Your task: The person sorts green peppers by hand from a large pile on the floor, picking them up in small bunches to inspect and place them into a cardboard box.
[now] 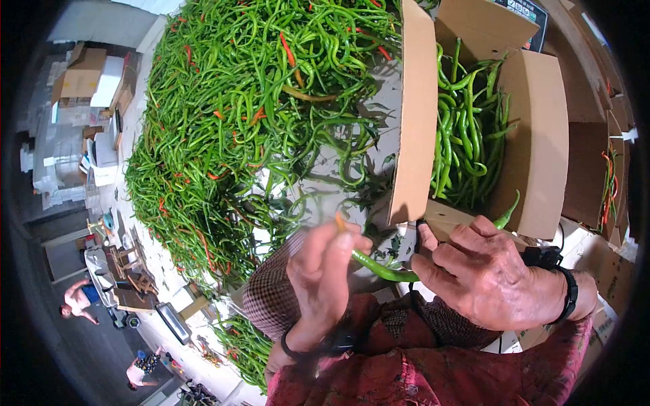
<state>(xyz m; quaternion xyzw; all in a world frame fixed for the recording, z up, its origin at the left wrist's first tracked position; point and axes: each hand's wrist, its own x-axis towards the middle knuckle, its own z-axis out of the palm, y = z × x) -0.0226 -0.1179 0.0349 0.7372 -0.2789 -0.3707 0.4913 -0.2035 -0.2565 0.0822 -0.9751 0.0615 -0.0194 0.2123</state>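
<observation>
Green and curved, 1 pepper (387, 272) sat gripped in our right hand (484, 271) near the open carton (414, 108) while our left hand (321, 264) pinched an orange tip (340, 221), seemingly a checking step, the next move likely calling for 1 loosened grip.

Pepper pile (230, 101) on tbl (387, 101), L of 1 box (414, 115) w/ peppers (467, 128) in it

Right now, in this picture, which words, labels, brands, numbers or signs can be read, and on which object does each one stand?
No text can be read clearly.
Dark-framed rectangular screen, top right: small white marks, too small to read.
Brown cardboard sheet or carton, lower right: dark print, too blurred to read.
</observation>
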